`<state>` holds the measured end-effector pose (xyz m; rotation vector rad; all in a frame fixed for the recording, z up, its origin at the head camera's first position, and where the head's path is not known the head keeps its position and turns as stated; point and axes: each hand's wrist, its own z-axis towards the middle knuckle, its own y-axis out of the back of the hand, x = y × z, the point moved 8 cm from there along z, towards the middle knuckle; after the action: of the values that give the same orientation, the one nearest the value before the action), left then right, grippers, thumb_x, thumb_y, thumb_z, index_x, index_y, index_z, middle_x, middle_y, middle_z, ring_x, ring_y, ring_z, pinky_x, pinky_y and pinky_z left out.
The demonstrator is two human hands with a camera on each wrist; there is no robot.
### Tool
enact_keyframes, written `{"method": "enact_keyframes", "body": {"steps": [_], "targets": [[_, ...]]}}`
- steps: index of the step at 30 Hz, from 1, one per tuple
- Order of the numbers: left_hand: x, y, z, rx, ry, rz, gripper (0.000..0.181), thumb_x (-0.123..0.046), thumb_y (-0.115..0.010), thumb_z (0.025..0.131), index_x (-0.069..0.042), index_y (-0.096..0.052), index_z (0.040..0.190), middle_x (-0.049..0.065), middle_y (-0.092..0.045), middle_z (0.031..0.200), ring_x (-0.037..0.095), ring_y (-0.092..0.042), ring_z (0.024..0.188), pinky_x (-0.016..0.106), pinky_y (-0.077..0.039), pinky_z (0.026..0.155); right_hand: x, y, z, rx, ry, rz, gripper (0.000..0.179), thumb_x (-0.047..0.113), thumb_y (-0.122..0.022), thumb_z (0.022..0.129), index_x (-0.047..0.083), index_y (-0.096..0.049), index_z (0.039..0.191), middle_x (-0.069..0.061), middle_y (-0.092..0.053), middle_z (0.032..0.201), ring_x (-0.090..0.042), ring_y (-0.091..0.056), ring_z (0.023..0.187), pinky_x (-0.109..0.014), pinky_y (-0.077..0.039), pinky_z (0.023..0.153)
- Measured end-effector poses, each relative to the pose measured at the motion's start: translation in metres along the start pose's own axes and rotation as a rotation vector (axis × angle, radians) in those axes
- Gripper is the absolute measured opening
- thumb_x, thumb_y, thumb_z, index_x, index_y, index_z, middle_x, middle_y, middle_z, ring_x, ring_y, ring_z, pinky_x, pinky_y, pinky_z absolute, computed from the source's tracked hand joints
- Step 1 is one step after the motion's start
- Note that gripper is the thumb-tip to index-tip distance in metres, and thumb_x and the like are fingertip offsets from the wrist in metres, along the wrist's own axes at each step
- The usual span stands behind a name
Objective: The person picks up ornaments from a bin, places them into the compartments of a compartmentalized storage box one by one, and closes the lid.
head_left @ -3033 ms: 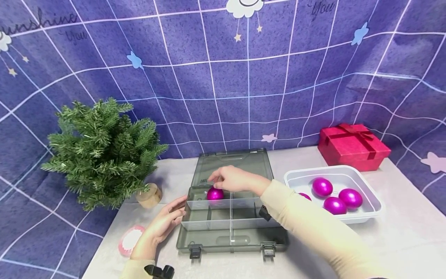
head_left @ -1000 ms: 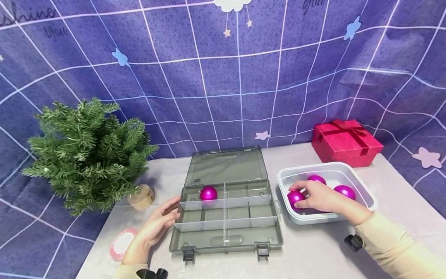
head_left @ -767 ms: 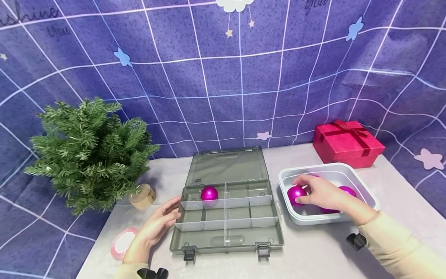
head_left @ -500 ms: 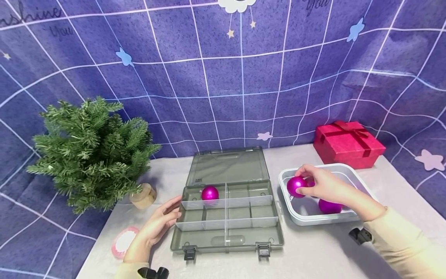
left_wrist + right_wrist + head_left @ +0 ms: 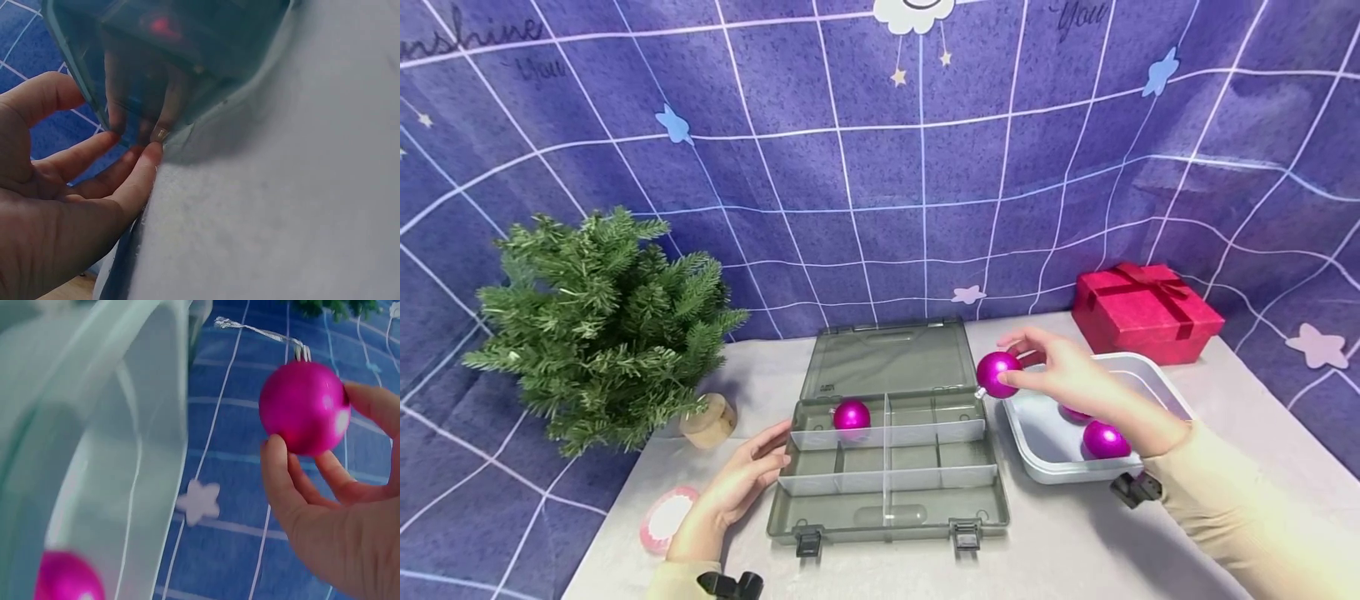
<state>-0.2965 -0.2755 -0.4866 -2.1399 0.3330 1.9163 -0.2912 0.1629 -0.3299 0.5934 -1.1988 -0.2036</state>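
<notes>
In the head view, my right hand [image 5: 1060,371] pinches a shiny magenta Christmas ball [image 5: 997,374] between thumb and fingers, above the gap between the white tub and the compartment box. A silver cap and string loop show on this Christmas ball [image 5: 305,407] in the right wrist view. My left hand [image 5: 741,485] rests its fingers against the left side of the translucent grey compartment box [image 5: 827,510], which lies with its lid folded back. Another magenta ball [image 5: 852,415] sits in its back left compartment. Fingertips of the left hand [image 5: 75,187] touch the box corner in the left wrist view.
The white tub [image 5: 1037,473] at right holds more magenta balls [image 5: 1106,440], partly hidden by my right arm. Behind it stands a red gift box [image 5: 1150,317]. A small artificial fir tree [image 5: 606,325] on a wooden base [image 5: 709,422] and a pink-rimmed round item [image 5: 668,518] are at left.
My right hand left the box's back left compartment, where a ball stays, then took another ball from the tub and lifted it leftward. The left hand stays at the box's side.
</notes>
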Motion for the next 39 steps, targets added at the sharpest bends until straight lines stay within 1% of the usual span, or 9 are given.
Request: {"method": "enact_keyframes", "body": {"steps": [4,9,14,16,19,22,27,31,39], "targets": [[0.0,0.002,-0.002,-0.013,0.009,0.014,0.073,0.003,-0.057,0.095,0.006,-0.022,0.159,0.033,-0.028,0.157,0.017,-0.055,0.123,0.029,-0.049,0.1,0.008,-0.021,0.013,0.005,-0.018,0.086,0.046,0.011,-0.074,0.091,0.0,-0.06,0.134,-0.019,-0.067,0.115,-0.034,-0.066,0.104,-0.041,-0.054,0.085],[0.001,0.003,-0.002,-0.037,0.028,0.035,0.071,0.001,-0.057,0.095,0.004,-0.025,0.159,0.03,-0.031,0.157,0.022,-0.054,0.117,0.027,-0.05,0.097,0.009,-0.048,0.026,0.001,-0.074,0.139,0.042,0.013,-0.073,0.092,-0.004,-0.062,0.129,-0.022,-0.066,0.119,-0.032,-0.066,0.101,-0.035,-0.054,0.082],[0.001,0.001,-0.001,-0.026,0.023,0.046,0.071,0.0,-0.057,0.096,0.005,-0.023,0.159,0.031,-0.031,0.156,0.021,-0.056,0.117,0.028,-0.051,0.097,0.0,-0.071,0.034,-0.006,-0.164,0.21,0.041,0.009,-0.07,0.092,-0.009,-0.058,0.127,-0.026,-0.063,0.116,-0.03,-0.065,0.097,-0.035,-0.058,0.08],[0.0,0.0,0.0,-0.014,0.015,0.049,0.072,0.0,-0.056,0.096,0.007,-0.021,0.159,0.032,-0.029,0.157,0.019,-0.057,0.117,0.028,-0.051,0.098,-0.005,-0.079,0.035,-0.001,-0.209,0.209,0.041,0.008,-0.07,0.092,-0.009,-0.057,0.127,-0.026,-0.063,0.116,-0.03,-0.064,0.097,-0.039,-0.058,0.081],[-0.001,-0.001,0.0,-0.013,0.009,0.038,0.072,0.002,-0.056,0.095,0.007,-0.021,0.158,0.033,-0.028,0.157,0.017,-0.057,0.117,0.028,-0.051,0.097,-0.011,-0.089,0.035,0.013,-0.257,0.164,0.04,0.008,-0.071,0.092,-0.008,-0.057,0.126,-0.025,-0.064,0.114,-0.031,-0.064,0.095,-0.044,-0.057,0.082],[-0.001,0.0,0.0,-0.021,0.016,0.024,0.073,0.003,-0.055,0.094,0.006,-0.022,0.158,0.033,-0.029,0.157,0.018,-0.057,0.117,0.028,-0.051,0.097,-0.017,-0.098,0.035,0.021,-0.286,0.093,0.039,0.01,-0.072,0.091,-0.006,-0.059,0.123,-0.022,-0.067,0.108,-0.029,-0.064,0.093,-0.042,-0.055,0.079],[-0.001,-0.001,-0.001,-0.016,0.013,0.009,0.073,0.005,-0.055,0.093,0.007,-0.022,0.158,0.033,-0.029,0.156,0.021,-0.057,0.117,0.029,-0.051,0.098,-0.028,-0.109,0.036,0.011,-0.277,-0.088,0.035,0.014,-0.075,0.09,-0.002,-0.061,0.118,-0.016,-0.071,0.101,-0.029,-0.066,0.091,-0.044,-0.053,0.081],[-0.002,-0.001,0.0,-0.013,0.005,0.026,0.073,0.004,-0.054,0.093,0.008,-0.021,0.158,0.034,-0.031,0.155,0.021,-0.057,0.115,0.029,-0.051,0.097,-0.035,-0.114,0.035,0.005,-0.277,-0.216,0.033,0.016,-0.075,0.09,0.0,-0.06,0.115,-0.017,-0.072,0.1,-0.029,-0.066,0.089,-0.047,-0.054,0.082],[-0.001,-0.001,0.0,-0.015,0.01,-0.009,0.074,0.006,-0.055,0.093,0.006,-0.023,0.158,0.032,-0.028,0.158,0.021,-0.054,0.126,0.033,-0.051,0.1,-0.038,-0.121,0.037,0.033,-0.301,-0.334,0.03,0.017,-0.076,0.089,0.002,-0.055,0.105,-0.014,-0.067,0.087,-0.027,-0.063,0.08,-0.044,-0.055,0.075]]}}
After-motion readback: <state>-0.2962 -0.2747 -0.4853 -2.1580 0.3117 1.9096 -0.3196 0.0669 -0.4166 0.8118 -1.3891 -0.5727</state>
